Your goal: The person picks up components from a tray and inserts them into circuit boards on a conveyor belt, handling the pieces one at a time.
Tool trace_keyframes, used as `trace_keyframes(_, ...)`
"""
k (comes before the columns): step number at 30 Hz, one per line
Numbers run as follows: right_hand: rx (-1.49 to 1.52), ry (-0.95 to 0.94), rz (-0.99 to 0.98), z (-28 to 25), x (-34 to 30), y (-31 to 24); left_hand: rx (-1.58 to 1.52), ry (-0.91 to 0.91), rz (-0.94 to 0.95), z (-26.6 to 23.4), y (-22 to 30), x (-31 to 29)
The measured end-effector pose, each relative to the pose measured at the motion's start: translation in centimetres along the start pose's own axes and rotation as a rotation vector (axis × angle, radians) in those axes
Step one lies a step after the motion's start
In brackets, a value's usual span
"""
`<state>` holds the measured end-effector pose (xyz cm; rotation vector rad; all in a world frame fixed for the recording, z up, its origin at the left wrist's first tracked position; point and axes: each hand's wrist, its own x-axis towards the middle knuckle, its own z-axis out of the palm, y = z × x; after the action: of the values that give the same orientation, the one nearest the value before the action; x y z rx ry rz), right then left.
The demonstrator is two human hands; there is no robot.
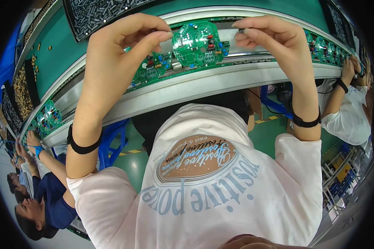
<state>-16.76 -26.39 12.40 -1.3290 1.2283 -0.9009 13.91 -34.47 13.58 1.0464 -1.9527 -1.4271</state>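
Note:
A green circuit board (191, 43) with rounded, cut corners sits on the line in front of me, carrying red, blue and dark components. At its left edge is my left hand (139, 39), thumb and forefinger pinched together; whatever is between them is too small to tell. My right hand (274, 37) is raised just right of the same board, apart from it. Between its thumb and forefinger shows a small dark component (241, 31). Another green board (153, 68) lies partly hidden beneath my left hand and wrist.
A black tray (79, 31) of small grey cylindrical parts stands beyond the line. A metal rail (187, 83) runs along its near side. More boards (326, 50) continue to the right, others (45, 118) to the left. Co-workers' hands (351, 66) work at both sides.

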Motion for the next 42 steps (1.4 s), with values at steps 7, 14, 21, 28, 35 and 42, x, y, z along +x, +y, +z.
trace_keyframes(7,-0.120,0.112,-0.398,2.3,2.8,3.7,0.029,0.011,-0.013,-0.3,-0.4,-1.4)
trace_keyframes(14,-0.511,0.057,-0.208,3.7,2.3,0.5,0.119,-0.024,-0.123,-0.8,-0.2,-2.7)
trace_keyframes(21,-0.449,0.080,-0.334,3.4,1.6,0.0,-0.161,-0.056,-0.177,-1.1,-0.7,-2.5)
trace_keyframes(28,-0.514,0.047,-0.207,3.3,1.5,-0.6,-0.213,-0.070,-0.184,-1.4,-1.1,-2.7)
trace_keyframes(35,-0.528,0.040,-0.546,3.2,3.0,2.3,-0.210,-0.089,-0.168,-2.0,-1.3,-2.8)
trace_keyframes(42,-0.788,-0.024,-0.214,3.4,1.6,-2.9,-0.308,-0.131,-0.327,-3.0,-2.3,-2.6)
